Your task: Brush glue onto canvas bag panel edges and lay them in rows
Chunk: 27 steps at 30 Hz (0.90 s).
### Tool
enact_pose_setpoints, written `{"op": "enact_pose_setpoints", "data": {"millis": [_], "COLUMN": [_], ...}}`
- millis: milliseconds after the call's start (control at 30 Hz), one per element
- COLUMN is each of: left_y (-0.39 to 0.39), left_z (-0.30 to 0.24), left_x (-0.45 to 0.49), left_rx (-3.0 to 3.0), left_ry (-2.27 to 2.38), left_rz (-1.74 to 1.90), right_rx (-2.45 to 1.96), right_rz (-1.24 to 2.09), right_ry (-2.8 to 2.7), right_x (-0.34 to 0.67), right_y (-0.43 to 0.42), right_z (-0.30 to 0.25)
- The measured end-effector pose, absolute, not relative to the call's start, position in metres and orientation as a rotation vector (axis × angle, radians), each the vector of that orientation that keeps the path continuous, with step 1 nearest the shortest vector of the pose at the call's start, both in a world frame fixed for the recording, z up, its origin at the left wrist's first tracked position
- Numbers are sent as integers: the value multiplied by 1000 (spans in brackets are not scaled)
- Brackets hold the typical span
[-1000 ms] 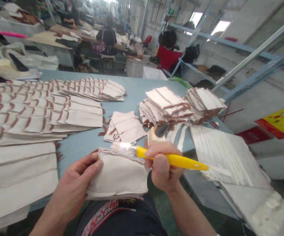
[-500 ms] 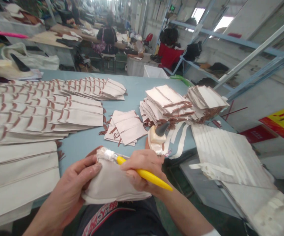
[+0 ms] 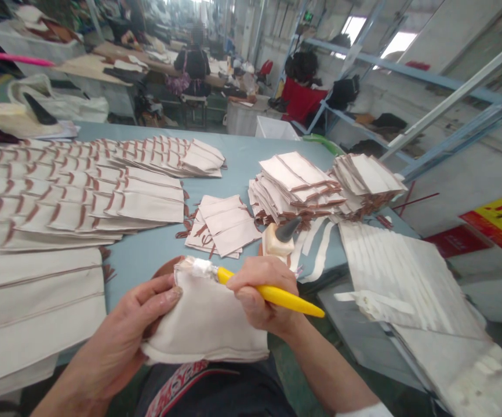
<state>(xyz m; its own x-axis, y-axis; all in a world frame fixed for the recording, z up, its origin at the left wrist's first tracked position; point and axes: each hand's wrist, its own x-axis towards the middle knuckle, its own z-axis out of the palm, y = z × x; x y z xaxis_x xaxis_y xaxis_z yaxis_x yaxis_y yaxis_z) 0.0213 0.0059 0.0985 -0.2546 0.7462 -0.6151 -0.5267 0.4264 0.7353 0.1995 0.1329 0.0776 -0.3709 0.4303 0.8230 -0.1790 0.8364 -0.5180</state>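
Note:
My left hand [image 3: 123, 336] grips the left side of a stack of cream fabric pieces [image 3: 207, 324] held over my lap at the table's front edge. My right hand [image 3: 262, 292] is closed round a yellow-handled brush [image 3: 277, 295]. The brush's white, glue-coated tip rests on the stack's top left edge. Just behind my right hand stands a small glue pot [image 3: 279, 238] with a dark cone-shaped cap.
The blue table [image 3: 242, 159] carries rows of overlapped cream pieces with brown trim [image 3: 81, 185] at left, a small pile [image 3: 222, 223] in the middle and two tall stacks [image 3: 324, 185] at right. White strips [image 3: 390, 266] lie at far right. A person sits at a far bench.
My right hand drew the brush left across the stack's top edge, from the right side to the top left corner, then back slightly right. The left hand kept its hold.

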Motion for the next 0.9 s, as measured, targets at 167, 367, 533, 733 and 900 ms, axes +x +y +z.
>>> {"op": "enact_pose_setpoints", "data": {"millis": [167,367,533,733,900], "left_y": [3,-1,-6,-4,-12], "left_z": [110,96,82,78,64], "left_x": [25,19,15,22,27], "left_rx": [232,267,478,1014,1476], "left_ry": [1389,1350,1396,1750,1903], "left_rz": [1195,1173,1131,1202,1264], "right_rx": [-122,-96,-40,-125,-373], "right_rz": [647,701,635,657,888], "right_ry": [-1832,-1878,-1961,-1907,-1745], "right_x": [195,200,199,207,225], "right_y": [136,140,140,140,125], "right_z": [82,93,98,93,73]}}
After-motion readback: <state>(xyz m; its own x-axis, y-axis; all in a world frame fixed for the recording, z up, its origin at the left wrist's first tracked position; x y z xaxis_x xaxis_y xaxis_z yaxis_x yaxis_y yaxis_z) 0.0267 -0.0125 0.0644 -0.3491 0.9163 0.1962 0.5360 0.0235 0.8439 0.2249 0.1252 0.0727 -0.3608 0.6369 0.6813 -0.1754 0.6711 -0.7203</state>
